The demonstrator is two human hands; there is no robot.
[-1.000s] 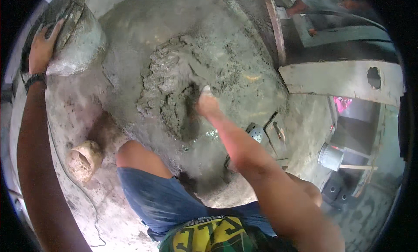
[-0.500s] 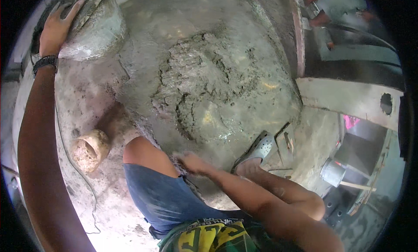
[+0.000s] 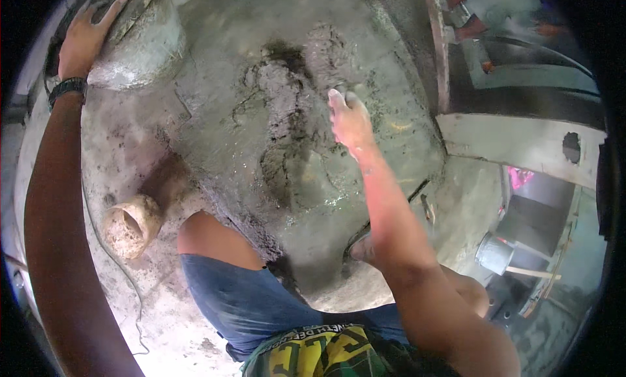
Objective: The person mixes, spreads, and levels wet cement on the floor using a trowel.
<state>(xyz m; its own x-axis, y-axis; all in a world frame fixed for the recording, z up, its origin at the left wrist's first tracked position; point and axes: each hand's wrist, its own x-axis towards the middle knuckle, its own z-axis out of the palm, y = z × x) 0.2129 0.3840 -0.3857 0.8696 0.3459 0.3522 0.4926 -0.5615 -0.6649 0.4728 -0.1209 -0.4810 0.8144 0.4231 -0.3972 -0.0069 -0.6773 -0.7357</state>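
My left hand (image 3: 83,38) rests with spread fingers on the top of a pale, rough, rounded object (image 3: 140,48) with a dark upper part at the upper left. My right hand (image 3: 349,119) has curled fingers over a wet grey mortar surface (image 3: 228,136), just right of a lumpy ridge of mortar (image 3: 283,93). What it holds, if anything, is hidden. Behind my right forearm lies a dark, thin-edged object (image 3: 417,191), partly covered.
A beige, open-mouthed container (image 3: 130,227) and a thin cable (image 3: 134,289) lie at the lower left. At right are a board with a hole (image 3: 508,139), a metal pot with a wooden handle (image 3: 492,253) and pink material (image 3: 520,177). Another person's limbs (image 3: 469,28) show at the upper right.
My right hand drew back toward my knee, then moved forward and up onto the mortar. The mound's shape has changed, with a dark hollow at its top. My left hand stays on the rounded object.
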